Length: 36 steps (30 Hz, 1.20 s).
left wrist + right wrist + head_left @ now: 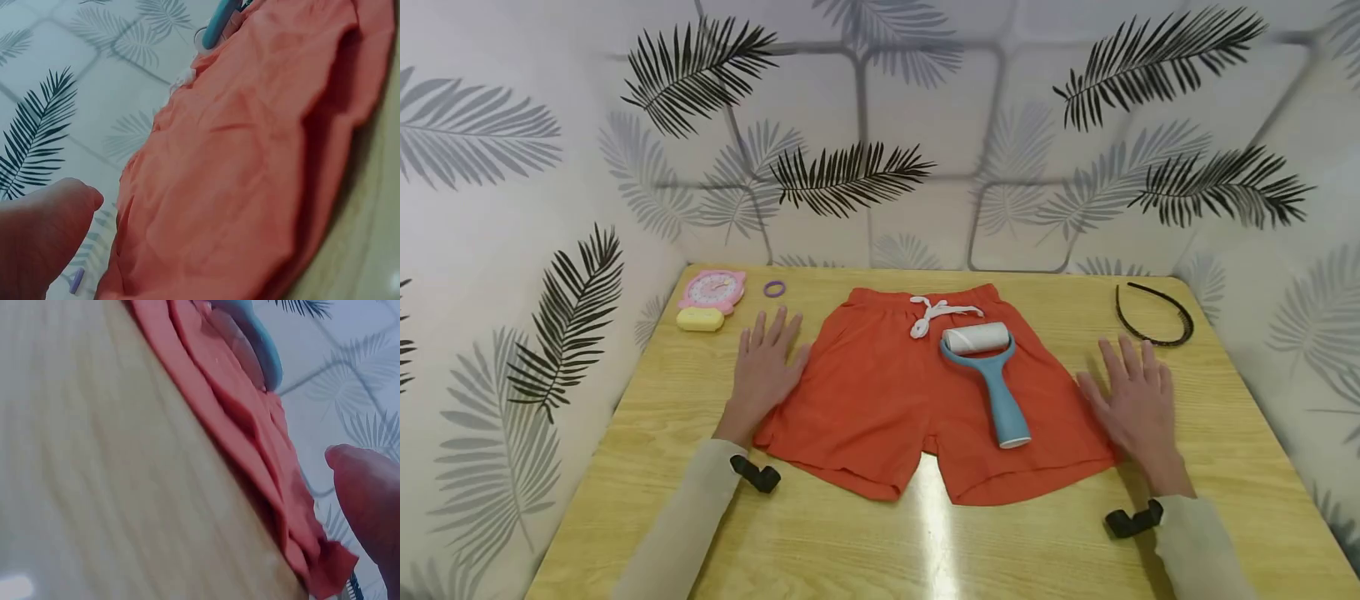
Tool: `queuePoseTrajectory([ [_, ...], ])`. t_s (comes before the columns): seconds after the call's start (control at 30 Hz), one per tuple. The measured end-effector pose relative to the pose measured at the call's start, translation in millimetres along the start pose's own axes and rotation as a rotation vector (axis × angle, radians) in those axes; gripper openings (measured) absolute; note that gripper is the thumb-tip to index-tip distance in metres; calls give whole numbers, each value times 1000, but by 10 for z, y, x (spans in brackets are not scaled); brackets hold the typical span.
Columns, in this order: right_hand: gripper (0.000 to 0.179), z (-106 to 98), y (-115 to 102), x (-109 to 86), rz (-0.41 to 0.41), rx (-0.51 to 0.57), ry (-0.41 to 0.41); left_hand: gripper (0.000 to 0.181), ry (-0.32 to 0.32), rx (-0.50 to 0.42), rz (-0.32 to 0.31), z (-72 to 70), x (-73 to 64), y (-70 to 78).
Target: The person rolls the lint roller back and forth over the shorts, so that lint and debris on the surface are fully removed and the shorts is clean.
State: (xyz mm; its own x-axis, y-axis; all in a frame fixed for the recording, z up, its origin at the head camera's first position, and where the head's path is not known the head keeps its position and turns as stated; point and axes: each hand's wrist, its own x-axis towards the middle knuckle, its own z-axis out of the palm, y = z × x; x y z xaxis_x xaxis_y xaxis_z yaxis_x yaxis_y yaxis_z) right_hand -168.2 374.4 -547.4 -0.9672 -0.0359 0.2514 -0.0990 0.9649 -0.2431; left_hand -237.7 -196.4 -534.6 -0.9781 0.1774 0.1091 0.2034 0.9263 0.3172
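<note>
Red shorts with a white drawstring lie spread flat on the wooden table. On their right half rests a lint roller with a blue handle and a white roll. My left hand is at the left edge of the shorts, palm down with fingers extended. To the right of the shorts, my right hand lies palm down with its fingers spread, holding nothing. In the left wrist view, the left thumb shows beside the cloth. The right wrist view shows the right thumb near the hem.
At the back left are a pink clock-like toy, a yellow bar-shaped item and a purple ring-shaped band. A black headband lies at the back right. Leaf-patterned walls border the table at the back and sides.
</note>
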Motion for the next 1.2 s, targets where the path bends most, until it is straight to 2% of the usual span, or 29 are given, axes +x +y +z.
queuePoseTrajectory([
  [0.17, 76, -20, -279, -30, -48, 84, 0, 66, 5, -17, 32, -38, -47, 67],
  [0.4, 71, -69, -990, -43, -102, 282, 20, 69, 10, -67, 53, -26, -195, 260],
  [0.5, 66, -46, -1266, -51, -79, 334, -14, 71, 33, -107, 70, 16, -293, 359],
  [0.63, 67, 6, -1520, -59, 11, 302, -102, 75, 29, -138, 88, 63, -458, 499],
  [0.77, 68, 43, -1631, -37, 86, 227, -141, 79, 10, -159, 97, 92, -599, 608],
  [0.9, 58, 66, -1638, -13, 118, 218, -137, 81, 25, -184, 113, 121, -645, 639],
  [1.03, 49, 89, -1613, -25, 125, 236, -119, 82, 28, -211, 116, 160, -599, 556],
  [1.2, 54, 119, -1605, -72, 123, 237, -76, 82, 10, -231, 115, 208, -518, 378],
])
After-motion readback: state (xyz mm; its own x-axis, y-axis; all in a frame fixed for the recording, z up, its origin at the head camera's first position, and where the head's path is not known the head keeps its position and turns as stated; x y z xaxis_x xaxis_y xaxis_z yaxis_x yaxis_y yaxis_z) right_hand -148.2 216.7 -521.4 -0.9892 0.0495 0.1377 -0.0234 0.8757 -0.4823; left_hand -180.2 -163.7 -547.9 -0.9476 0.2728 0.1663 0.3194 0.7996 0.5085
